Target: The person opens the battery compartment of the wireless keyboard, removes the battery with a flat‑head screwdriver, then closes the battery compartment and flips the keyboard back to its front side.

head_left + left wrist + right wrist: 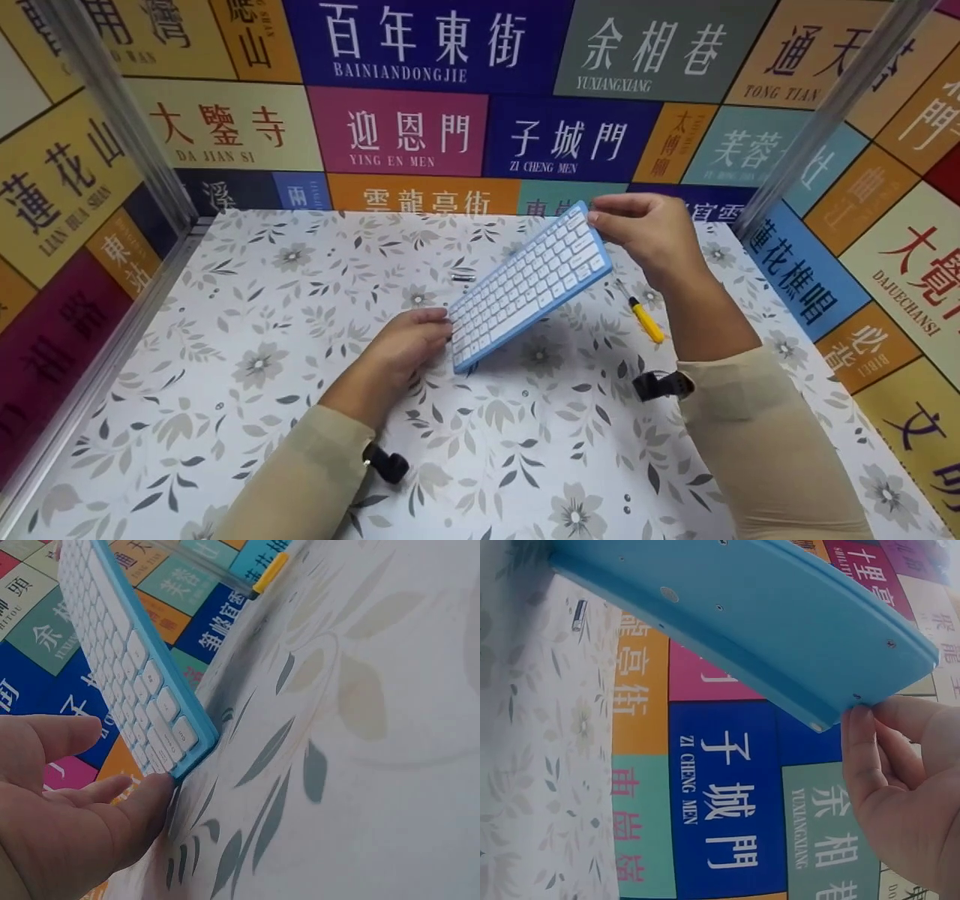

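Note:
A light-blue keyboard [529, 289] with white keys is tilted up over the table, its right end raised and its left end low near the tabletop. My right hand [649, 229] pinches the raised far corner between thumb and fingers. In the right wrist view the blue underside [757, 622] shows small screws and a narrow ridge along one edge. At the low end is my left hand [409, 341], fingers fairly straight. The left wrist view has its thumb [154, 802] right at the keyboard's lower corner, while the index finger stands apart from the keys.
A yellow-handled screwdriver [646, 321] lies on the table to the right of the keyboard. Small silver batteries [463, 277] lie behind its left half. A floral cloth [262, 420] covers the table, and printed panels [405, 127] wall the back and sides.

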A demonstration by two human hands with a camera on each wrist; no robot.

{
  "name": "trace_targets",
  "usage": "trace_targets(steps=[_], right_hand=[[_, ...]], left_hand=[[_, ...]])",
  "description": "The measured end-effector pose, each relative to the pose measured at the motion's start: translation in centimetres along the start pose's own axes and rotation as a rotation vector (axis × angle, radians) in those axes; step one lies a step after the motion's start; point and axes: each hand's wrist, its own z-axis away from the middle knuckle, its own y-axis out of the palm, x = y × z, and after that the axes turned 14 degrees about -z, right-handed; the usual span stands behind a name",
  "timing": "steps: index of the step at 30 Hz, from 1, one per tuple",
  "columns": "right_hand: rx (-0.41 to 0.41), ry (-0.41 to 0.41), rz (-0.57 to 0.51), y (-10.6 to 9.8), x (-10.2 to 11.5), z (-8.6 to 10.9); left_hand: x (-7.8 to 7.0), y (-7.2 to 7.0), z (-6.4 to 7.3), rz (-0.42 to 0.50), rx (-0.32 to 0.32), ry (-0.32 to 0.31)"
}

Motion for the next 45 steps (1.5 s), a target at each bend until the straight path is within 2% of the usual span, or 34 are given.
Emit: trace_targets(steps=[6, 12, 17, 21, 25, 33, 40, 45], right_hand=[[0.008, 0.055, 0.025, -0.3, -1.0, -0.3], [0.026, 0.093, -0.012, -0.5, -2.4, -0.6], [0.005, 0.147, -0.056, -0.4, -3.8, -0.9], [0.008, 0.179, -0.102, -0.4, -4.7, -1.0], [0.030, 0.171, -0.162, -0.5, -6.0, -1.2], [0.044, 0.190, -0.254, -0.4, -9.6, -1.4], [0.034, 0.225, -0.326, -0.1, -12.3, -1.3], [0.026, 0.254, -0.362, 0.2, -13.6, -1.4]], left_hand=[[-0.3, -1.2, 0.1, 0.005, -0.015, -0.010], [-0.4, -2.7, 0.2, -0.103, -0.035, -0.006], [-0.4, -3.7, 0.2, -0.136, -0.036, -0.016], [-0.3, -4.1, 0.2, -0.110, -0.034, -0.031], [-0.3, -4.4, 0.3, -0.068, -0.039, -0.051], [-0.3, -4.8, 0.1, 0.022, -0.047, -0.064], [-0.3, -5.1, 0.0, 0.007, -0.061, -0.045], [-0.4, -5.3, 0.1, 0.012, -0.076, -0.068]])
